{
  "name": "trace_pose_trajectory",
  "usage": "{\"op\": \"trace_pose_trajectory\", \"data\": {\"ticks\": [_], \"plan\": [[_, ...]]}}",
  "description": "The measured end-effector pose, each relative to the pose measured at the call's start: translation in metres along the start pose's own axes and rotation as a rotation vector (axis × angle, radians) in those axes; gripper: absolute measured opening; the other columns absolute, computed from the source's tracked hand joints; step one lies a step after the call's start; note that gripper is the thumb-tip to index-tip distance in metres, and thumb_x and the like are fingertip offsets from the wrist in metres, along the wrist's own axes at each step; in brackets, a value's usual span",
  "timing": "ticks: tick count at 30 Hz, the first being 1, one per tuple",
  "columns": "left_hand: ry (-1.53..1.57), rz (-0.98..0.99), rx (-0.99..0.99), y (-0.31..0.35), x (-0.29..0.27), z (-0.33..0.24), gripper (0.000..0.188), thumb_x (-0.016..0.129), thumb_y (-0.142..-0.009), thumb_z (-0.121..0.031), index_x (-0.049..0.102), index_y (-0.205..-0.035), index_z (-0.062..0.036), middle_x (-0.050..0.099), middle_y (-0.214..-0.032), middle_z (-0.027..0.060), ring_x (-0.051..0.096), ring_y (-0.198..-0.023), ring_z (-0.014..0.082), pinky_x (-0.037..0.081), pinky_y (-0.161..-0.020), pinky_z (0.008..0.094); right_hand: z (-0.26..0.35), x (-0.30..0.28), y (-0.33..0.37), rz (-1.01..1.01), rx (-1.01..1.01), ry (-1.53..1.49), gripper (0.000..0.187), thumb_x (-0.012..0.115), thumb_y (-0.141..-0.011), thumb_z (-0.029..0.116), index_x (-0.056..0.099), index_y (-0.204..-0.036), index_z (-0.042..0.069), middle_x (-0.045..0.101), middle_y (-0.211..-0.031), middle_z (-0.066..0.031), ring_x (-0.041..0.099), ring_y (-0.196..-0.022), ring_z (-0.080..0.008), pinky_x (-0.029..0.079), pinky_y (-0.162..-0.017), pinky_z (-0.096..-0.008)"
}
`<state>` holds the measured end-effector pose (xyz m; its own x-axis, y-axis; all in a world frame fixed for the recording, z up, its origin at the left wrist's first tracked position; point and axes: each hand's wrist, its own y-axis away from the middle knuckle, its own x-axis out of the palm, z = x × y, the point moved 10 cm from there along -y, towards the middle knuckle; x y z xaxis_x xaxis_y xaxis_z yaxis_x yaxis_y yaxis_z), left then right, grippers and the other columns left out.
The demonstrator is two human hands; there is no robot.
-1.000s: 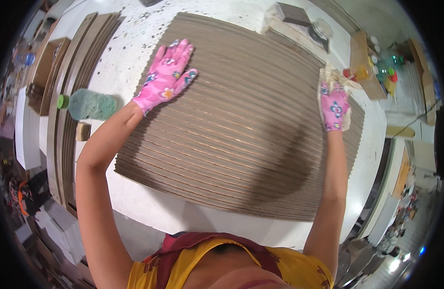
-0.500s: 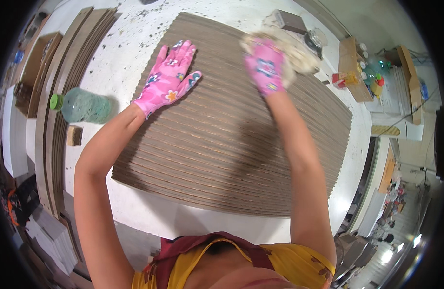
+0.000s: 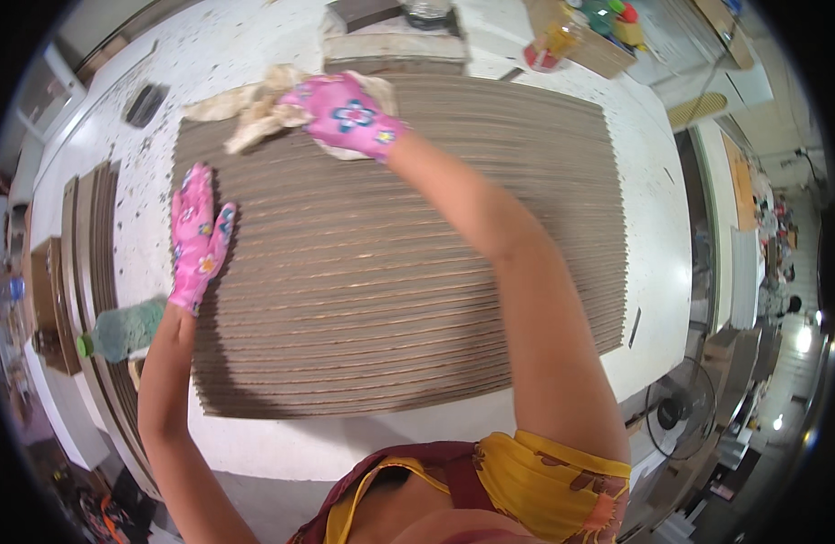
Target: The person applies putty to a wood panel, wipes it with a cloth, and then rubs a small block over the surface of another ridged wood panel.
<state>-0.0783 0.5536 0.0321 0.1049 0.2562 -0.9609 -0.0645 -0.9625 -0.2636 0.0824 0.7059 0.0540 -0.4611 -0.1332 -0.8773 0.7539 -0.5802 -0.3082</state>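
A wide layer of grey-brown ribbed strips, lying side by side with jagged ends, covers the middle of the white table. At its far left edge my right hand, in a pink flowered glove, presses a crumpled cream cloth down on the strips. Part of the cloth spills past the edge onto the table. My left hand, gloved the same way, lies flat on the strips' left ends with its fingers stretched out, holding nothing.
A clear bottle with a green cap stands by my left forearm, next to stacked long boards. Behind the strips are a pale block-like stack and a cardboard box near bottles. A fan is at the right.
My right hand has swept the cloth leftward along the far side of the strips. My left hand has shifted to their left edge. The view has turned.
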Motion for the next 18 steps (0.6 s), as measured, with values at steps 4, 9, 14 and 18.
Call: {"op": "trace_pose_trajectory", "data": {"ticks": [4,9,14,18], "plan": [[-0.035,-0.001,0.011,0.01,0.001,0.011,0.059,0.048,-0.096,-0.029,0.03,-0.145,-0.0026,0.03,-0.151,0.016,0.027,-0.14,0.0291,0.015,-0.115,0.0449,-0.09,-0.076,0.096,-0.114,0.066,0.304,0.042,0.06,-0.074,0.012,0.062,-0.116,0.012,0.065,-0.106,-0.0108,0.065,-0.093,-0.0244,0.05,-0.088,-0.0377],[-0.002,-0.001,0.037,0.004,0.007,0.009,0.057,0.048,-0.097,-0.022,0.028,-0.146,-0.0032,0.03,-0.151,0.0163,0.028,-0.139,0.0297,0.016,-0.115,0.0439,-0.263,-0.161,0.244,-0.135,0.62,0.323,0.036,0.056,-0.081,0.022,0.063,-0.112,0.006,0.066,-0.105,-0.0155,0.066,-0.086,-0.029,0.054,-0.079,-0.0382],[0.0,0.008,0.036,-0.004,0.009,-0.001,0.056,0.048,-0.097,-0.022,0.028,-0.146,-0.0035,0.03,-0.151,0.0161,0.028,-0.139,0.0296,0.014,-0.115,0.0435,-0.329,-0.272,0.328,0.099,1.034,0.801,0.036,0.049,-0.087,0.036,0.068,-0.103,0.01,0.066,-0.1,-0.0215,0.064,-0.093,-0.0385,0.05,-0.082,-0.0456],[-0.011,-0.016,-0.016,0.013,-0.004,0.013,0.058,0.052,-0.094,-0.025,0.033,-0.143,-0.0021,0.034,-0.148,0.0191,0.031,-0.137,0.0316,0.018,-0.114,0.0441,-0.26,-0.307,0.286,-0.163,0.861,0.754,0.04,0.048,-0.089,0.034,0.063,-0.114,0.006,0.064,-0.111,-0.0212,0.06,-0.105,-0.0354,0.048,-0.087,-0.0438]]}}
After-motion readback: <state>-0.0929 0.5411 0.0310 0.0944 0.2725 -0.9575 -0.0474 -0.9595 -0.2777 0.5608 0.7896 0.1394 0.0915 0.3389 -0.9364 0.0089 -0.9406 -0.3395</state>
